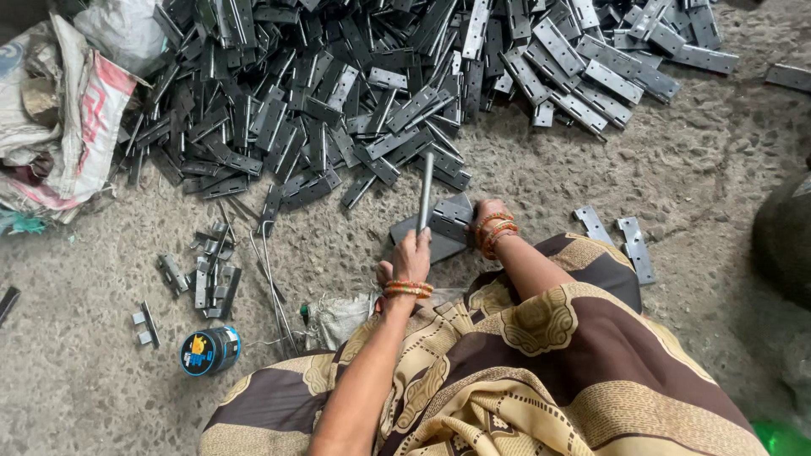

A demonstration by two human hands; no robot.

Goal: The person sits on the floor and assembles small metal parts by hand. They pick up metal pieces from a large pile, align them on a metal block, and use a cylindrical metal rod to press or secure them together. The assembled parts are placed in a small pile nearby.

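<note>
My left hand (411, 257) is closed around the lower end of a slim grey metal rod (425, 187) that stands nearly upright. The rod's upper end points toward the big heap of hinges. My right hand (484, 214), with orange bangles on the wrist, rests on a grey metal hinge (450, 219). This hinge lies on a dark flat metal plate (429, 247) on the floor in front of my knees. Both hands are close together over the plate. My brown and cream patterned garment covers the lower part of the view.
A large heap of grey hinges (338, 93) fills the top. Crumpled sacks (59, 118) lie at left. Small metal parts (203, 274), thin wires (270, 279), a round blue-black tin (209, 350) and a white cloth bag (338, 317) sit nearby. Two hinges (629, 245) lie at right.
</note>
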